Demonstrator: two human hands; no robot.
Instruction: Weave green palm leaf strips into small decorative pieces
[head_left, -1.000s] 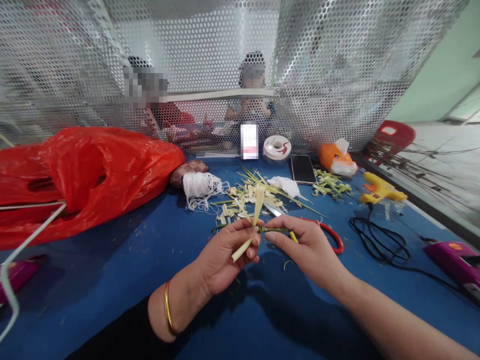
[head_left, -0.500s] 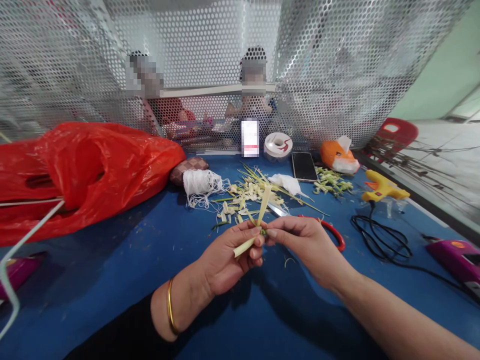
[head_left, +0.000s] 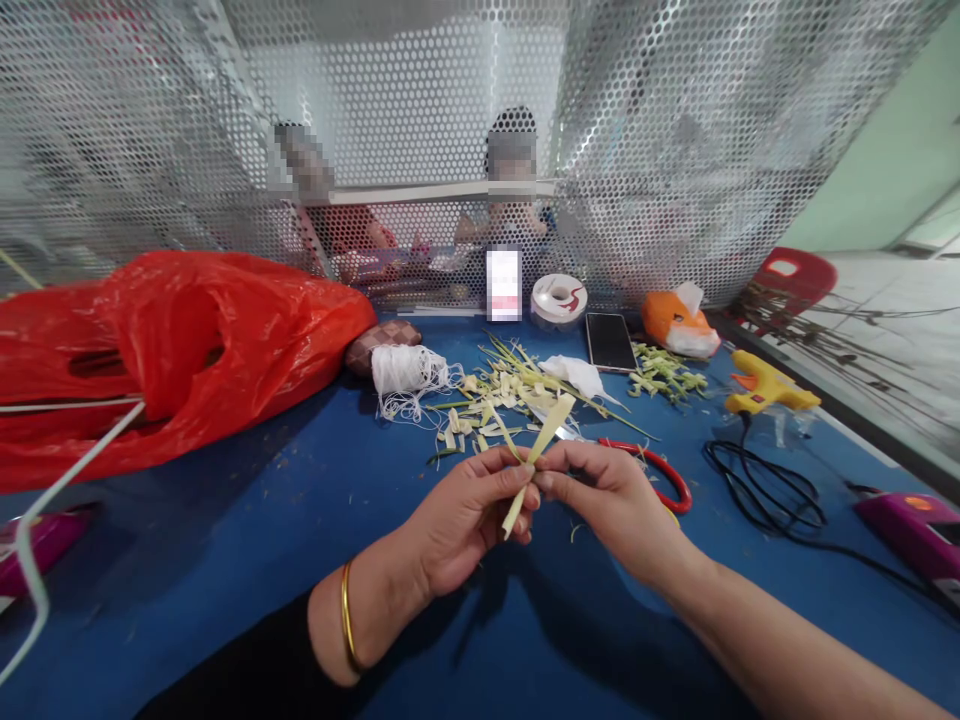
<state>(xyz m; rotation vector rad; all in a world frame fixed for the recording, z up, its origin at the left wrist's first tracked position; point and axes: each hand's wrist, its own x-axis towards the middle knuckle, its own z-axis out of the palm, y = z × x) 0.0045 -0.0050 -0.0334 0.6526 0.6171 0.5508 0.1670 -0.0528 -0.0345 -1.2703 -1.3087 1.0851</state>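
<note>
Pinches pale leaf strips [head_left: 551, 430] between thumb and fingers of the left hand [head_left: 465, 520], above the blue table [head_left: 300, 540], apparently to steady their crossing and leave the ends free. Holds the right hand [head_left: 619, 500] with thumb and forefinger drawn near each other just beside that crossing; cannot tell whether gripping anything there. Lie close behind, presumably for easy reach: red-handled scissors [head_left: 671, 475] and a heap of trimmings [head_left: 517, 385]. Offers no readable brand or writing: only a red mark on the white spool [head_left: 559, 300], and a lit screen [head_left: 503, 285], blurred out.
</note>
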